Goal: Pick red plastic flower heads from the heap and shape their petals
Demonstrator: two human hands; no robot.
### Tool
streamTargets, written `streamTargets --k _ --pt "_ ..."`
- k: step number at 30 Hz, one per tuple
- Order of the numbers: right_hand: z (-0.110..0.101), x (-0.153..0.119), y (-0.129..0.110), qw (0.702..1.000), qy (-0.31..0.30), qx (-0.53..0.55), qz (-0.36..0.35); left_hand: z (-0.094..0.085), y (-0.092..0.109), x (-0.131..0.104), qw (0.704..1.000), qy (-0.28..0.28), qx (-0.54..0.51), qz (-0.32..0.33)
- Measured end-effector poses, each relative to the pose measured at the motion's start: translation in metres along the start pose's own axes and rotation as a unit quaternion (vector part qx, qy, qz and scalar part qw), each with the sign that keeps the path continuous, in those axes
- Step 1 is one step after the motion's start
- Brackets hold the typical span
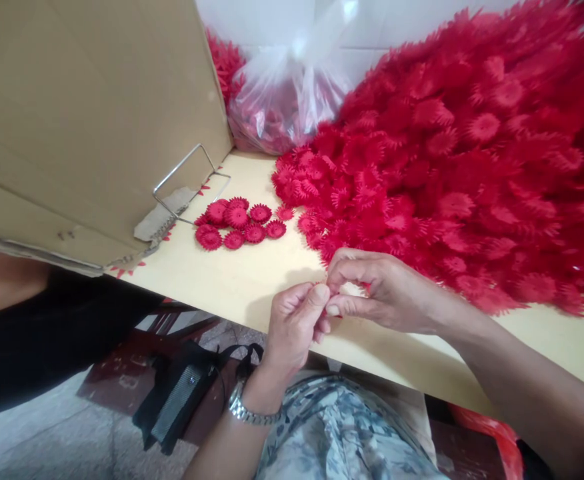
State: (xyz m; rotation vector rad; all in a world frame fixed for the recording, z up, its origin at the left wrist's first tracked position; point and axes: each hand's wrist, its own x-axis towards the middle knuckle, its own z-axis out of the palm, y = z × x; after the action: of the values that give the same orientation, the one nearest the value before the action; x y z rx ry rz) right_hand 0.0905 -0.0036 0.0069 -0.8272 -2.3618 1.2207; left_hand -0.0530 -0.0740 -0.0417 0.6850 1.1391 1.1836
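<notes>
My left hand (297,320), with a metal watch on its wrist, is closed, thumb pressed to the fingers. Against its fingertips, my right hand (372,290) pinches from the right. What they hold between them is mostly hidden; only tiny bits of red show near the fingertips. Both hands are over the front edge of the pale yellow table (212,280). Behind my right hand rises a large heap of red fringed discs (447,167). A small group of thicker red fringed rounds (237,217) lies on the table, left of the heap.
A tall cardboard panel (87,113) stands at the left, with a bent metal wire frame (182,170) beside it. A tied clear bag (287,100) of red pieces sits at the back. Below are a black bag (177,393) and another person's dark-clothed leg (47,333).
</notes>
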Motion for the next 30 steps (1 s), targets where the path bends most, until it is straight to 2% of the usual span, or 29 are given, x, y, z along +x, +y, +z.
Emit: streamTargets --k 5,8,13,20,30 --pt "0.003 -0.001 -0.002 0.999 0.019 0.026 0.019 -0.003 -0.002 -0.003 0.998 -0.043 0.035 0.032" --pt "0.004 -0.002 -0.001 0.999 0.045 0.017 0.013 -0.004 0.0 -0.004 0.996 -0.044 0.061 0.044" --pt "0.004 -0.003 0.001 0.998 0.062 -0.017 -0.004 -0.005 0.0 -0.002 0.999 -0.018 0.009 0.039" --pt "0.018 -0.004 0.0 0.997 0.08 -0.005 -0.009 -0.002 0.003 0.001 0.997 0.014 -0.062 0.033" --pt "0.02 -0.008 -0.001 0.993 0.118 -0.002 0.015 -0.004 -0.002 -0.002 0.998 0.061 -0.003 0.014"
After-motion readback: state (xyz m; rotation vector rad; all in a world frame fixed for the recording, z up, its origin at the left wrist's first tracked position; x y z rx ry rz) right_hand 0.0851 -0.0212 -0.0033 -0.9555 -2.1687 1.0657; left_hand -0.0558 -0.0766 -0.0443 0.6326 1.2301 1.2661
